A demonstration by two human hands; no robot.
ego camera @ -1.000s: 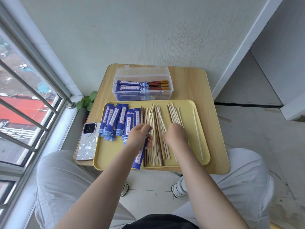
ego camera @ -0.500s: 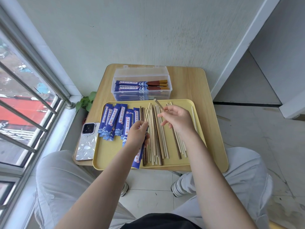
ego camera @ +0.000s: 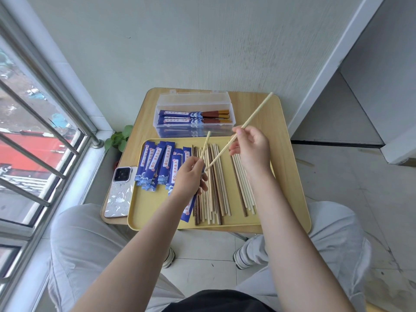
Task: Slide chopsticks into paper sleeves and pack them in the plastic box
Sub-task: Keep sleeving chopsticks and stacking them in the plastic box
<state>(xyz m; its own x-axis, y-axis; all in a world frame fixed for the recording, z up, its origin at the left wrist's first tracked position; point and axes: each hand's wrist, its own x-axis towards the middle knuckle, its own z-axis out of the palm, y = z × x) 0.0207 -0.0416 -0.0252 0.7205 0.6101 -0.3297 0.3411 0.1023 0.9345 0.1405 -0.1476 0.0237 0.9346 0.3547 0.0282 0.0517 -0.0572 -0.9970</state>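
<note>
The fingers [ego camera: 239, 134] of the right hand [ego camera: 252, 152] pinch a long pale wooden chopstick [ego camera: 245, 127] near its middle, slanted from the upper right of the frame down toward the centre, where its lower tip arrives at the left hand [ego camera: 191, 176]. That hand's fingers curl round a blue printed paper sleeve [ego camera: 188, 209] with a second pale chopstick [ego camera: 205, 145] already standing up out of its mouth. The step in hand looks like feeding the second stick of a pair into the sleeve. The next move calls for steering the tip into the narrow opening beside the first stick and pushing it down without creasing the paper.

Beneath the hands, loose pale and dark chopsticks [ego camera: 216, 190] lie in rows on a yellow plastic tray [ego camera: 155, 210], with spare blue sleeves [ego camera: 157, 165] fanned at its left. Beyond the tray, at the upper centre, a clear plastic box [ego camera: 193, 129] holds several sleeved pairs. A white phone [ego camera: 119, 192] lies on the wooden worktop [ego camera: 258, 109], left of the tray.
</note>
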